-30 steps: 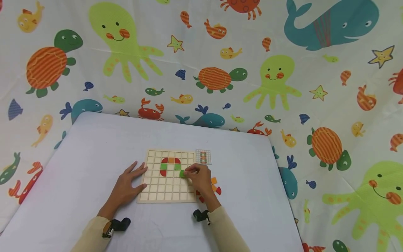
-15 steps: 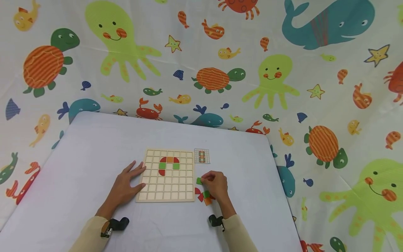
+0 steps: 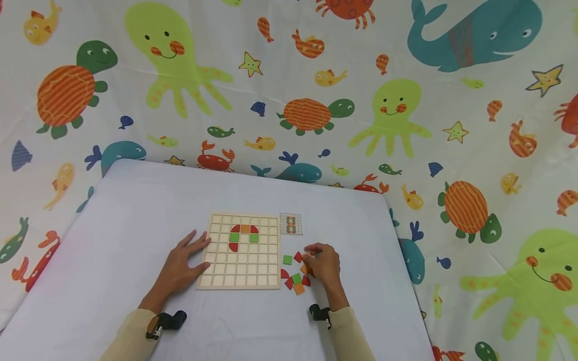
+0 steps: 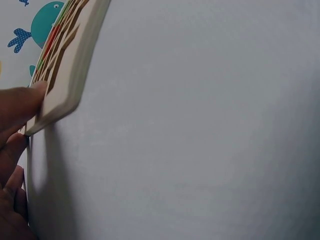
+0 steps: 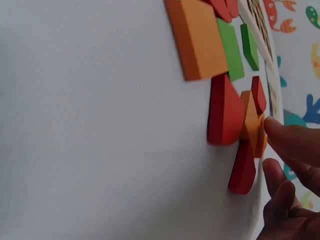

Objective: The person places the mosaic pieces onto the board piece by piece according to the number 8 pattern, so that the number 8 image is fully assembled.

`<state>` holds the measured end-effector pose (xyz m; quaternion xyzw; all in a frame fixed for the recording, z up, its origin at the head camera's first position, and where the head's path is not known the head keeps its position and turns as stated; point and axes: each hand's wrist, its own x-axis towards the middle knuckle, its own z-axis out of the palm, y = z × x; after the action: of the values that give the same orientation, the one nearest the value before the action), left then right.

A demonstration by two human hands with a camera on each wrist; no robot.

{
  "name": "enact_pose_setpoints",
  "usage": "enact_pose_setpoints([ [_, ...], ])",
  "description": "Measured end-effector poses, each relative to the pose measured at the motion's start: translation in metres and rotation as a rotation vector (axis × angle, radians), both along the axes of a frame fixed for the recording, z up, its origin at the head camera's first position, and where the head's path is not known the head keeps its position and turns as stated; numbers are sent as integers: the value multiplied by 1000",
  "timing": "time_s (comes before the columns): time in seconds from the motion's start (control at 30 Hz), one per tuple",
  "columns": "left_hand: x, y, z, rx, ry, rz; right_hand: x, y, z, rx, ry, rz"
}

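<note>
My left hand [image 3: 181, 264] rests at the left side of a wooden grid board [image 3: 239, 283], its fingers spread and fairly straight. In the left wrist view a fingertip touches the top of the board's rim [image 4: 75, 75]. Red, green and orange tiles sit in the board's upper cells, among them an orange tile [image 3: 245, 229]. My right hand [image 3: 324, 265] hovers over loose tiles right of the board, thumb and fingers apart. Nearest to it are a red tile [image 3: 298, 256] and an orange tile [image 5: 248, 117]; nothing shows between its fingertips.
A small pattern card [image 3: 291, 224] lies beside the board's upper right corner. Several more loose tiles lie near its lower right, including a green tile [image 3: 287, 260] standing apart and an orange tile [image 3: 299, 289]. Behind the white table [image 3: 361, 225] hangs a sea-animal curtain [image 3: 271, 65].
My right hand has moved from above the board to the loose tiles on the right. It let go of the green tile, which now lies on the table. The left hand stays put.
</note>
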<state>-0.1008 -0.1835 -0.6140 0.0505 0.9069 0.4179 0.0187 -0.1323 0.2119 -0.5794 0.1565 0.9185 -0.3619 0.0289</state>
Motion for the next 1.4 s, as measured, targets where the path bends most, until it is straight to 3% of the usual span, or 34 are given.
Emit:
enact_pose_setpoints([
  [0.57, 1, -1, -2, 8, 14, -1, 5, 7, -3, -9, -21, 25],
  [0.77, 1, -1, 0, 4, 20, -2, 7, 8, 0, 43, -29, 70],
  [0.93, 1, -1, 0, 5, 24, 0, 7, 9, 0, 45, 6, 81],
  [1.2, 2, 3, 2, -5, 39, 11, 7, 3, 2, -92, 144, 57],
  [1.4, 2, 4, 0, -8, 48, 16, 3, -21, 7, -177, 221, 88],
])
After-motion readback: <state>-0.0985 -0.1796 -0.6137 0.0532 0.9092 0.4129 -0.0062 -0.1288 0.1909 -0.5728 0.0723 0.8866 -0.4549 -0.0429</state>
